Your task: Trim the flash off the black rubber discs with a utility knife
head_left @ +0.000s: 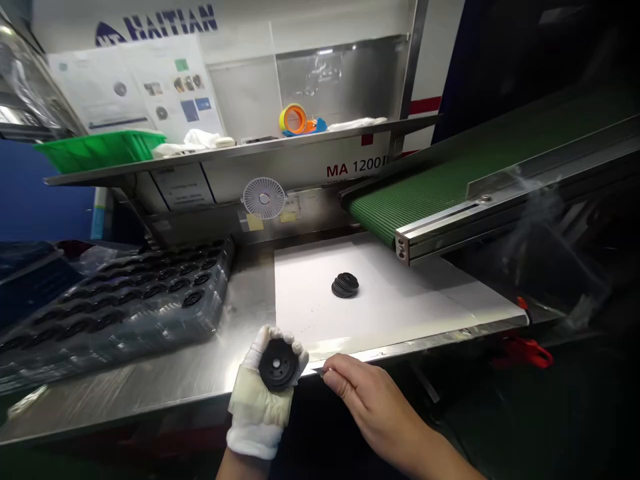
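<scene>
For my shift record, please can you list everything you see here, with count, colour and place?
black moulded part: 1, black, on white sheet
white sheet: 1, white, on steel bench
steel bench: 1, silver, under the sheet
clear plastic tray: at least 1, clear, left on bench, holding many black parts
green conveyor belt: 1, green, right
green crate: 1, green, on steel shelf
tape roll: 1, yellow and orange, on shelf
left hand: 1, white glove, gripping a held black part
right hand: 1, bare, pinching thin metal tool

Bright overhead lighting; hard glare along the brushed stainless-steel bench [165, 393]; deep shadow below the white-gloved left hand [257, 400]; wide-angle bowing toward frame edges.
</scene>
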Demonstrator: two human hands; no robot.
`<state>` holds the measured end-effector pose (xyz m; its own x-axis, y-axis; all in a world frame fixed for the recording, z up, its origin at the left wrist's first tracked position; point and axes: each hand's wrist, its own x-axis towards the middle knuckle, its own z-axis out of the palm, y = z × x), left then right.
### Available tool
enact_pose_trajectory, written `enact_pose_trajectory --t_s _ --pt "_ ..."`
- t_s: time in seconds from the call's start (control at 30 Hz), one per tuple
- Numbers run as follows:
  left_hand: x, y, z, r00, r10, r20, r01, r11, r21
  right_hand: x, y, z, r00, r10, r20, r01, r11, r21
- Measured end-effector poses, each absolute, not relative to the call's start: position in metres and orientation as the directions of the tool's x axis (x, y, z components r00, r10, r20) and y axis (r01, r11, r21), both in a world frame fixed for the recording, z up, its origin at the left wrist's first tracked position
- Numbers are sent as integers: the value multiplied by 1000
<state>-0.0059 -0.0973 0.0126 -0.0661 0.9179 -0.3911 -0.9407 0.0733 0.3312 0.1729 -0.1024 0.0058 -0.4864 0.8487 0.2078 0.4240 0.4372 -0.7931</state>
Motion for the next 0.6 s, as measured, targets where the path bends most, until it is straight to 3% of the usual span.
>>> enact_pose_trajectory --t_s 0.23,0.47,0.6 --pt "14 -74 3 -147 925 -349 -917 4 398 162 -80 -8 -437 872 220 486 434 -759" --pt "23 -64 -6 -102 920 -380 -949 24 314 154 -73 -23 -384 902 198 664 419 -619" --pt "27 -61 -10 -124 916 -382 -944 11 331 150 -73 -31 -345 918 198 705 392 -591"
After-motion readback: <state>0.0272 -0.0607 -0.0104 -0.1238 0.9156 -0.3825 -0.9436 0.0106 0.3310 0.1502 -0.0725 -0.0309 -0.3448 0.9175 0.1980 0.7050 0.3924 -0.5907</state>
